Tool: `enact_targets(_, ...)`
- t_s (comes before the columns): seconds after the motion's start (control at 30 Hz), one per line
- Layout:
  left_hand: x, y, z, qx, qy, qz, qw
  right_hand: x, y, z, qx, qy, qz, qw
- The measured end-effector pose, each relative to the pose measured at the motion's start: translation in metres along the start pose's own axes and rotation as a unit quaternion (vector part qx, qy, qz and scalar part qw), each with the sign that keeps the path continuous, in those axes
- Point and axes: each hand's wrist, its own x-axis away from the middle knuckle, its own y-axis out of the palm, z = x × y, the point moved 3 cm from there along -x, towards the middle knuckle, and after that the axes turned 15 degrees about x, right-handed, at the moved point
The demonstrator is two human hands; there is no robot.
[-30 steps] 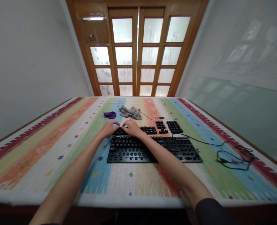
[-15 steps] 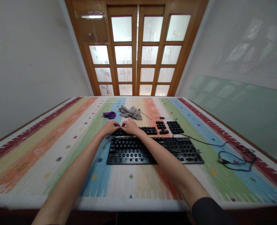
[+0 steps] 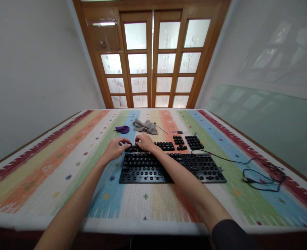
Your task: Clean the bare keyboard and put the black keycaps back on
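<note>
My left hand [image 3: 115,148] is at the left end of a group of loose black keycaps [image 3: 165,146], its thumb and forefinger curved around a keycap [image 3: 130,145] there. Just to its right, my right hand [image 3: 144,141] has its fingers bent down in a pinch over the same group; what lies between those fingertips is hidden. In front of both hands lies a black keyboard [image 3: 143,173], partly crossed by my right forearm. Some keys are on its upper left, while bare switch mounts show across the lower rows and the right side.
Behind the hands are a purple cloth strap [image 3: 122,129], a crumpled grey cloth [image 3: 145,127], a thin rod [image 3: 162,128] and a small black-handled tool [image 3: 179,132]. Sorted keycaps [image 3: 194,142] sit to the right. The keyboard's cable [image 3: 266,180] coils on the striped tablecloth [image 3: 72,166].
My left hand has moved slightly left and away from my right hand, its fingers spreading a little. My right hand stays nearly in place. The whole view has shifted slightly.
</note>
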Motion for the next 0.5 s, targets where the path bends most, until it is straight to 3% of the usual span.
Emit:
enact_targets(0.23, 0.066, 0.009, 0.023, 0.02, 0.066, -0.034, 0.997, 0.018, -0.013, -0.005, -0.055, -0.029, 0.065, 0.996)
enact_targets(0.5, 0.091, 0.021, 0.014, 0.014, 0.138, -0.062, 0.988, 0.08, -0.025, -0.016, -0.154, -0.106, 0.121, 0.975)
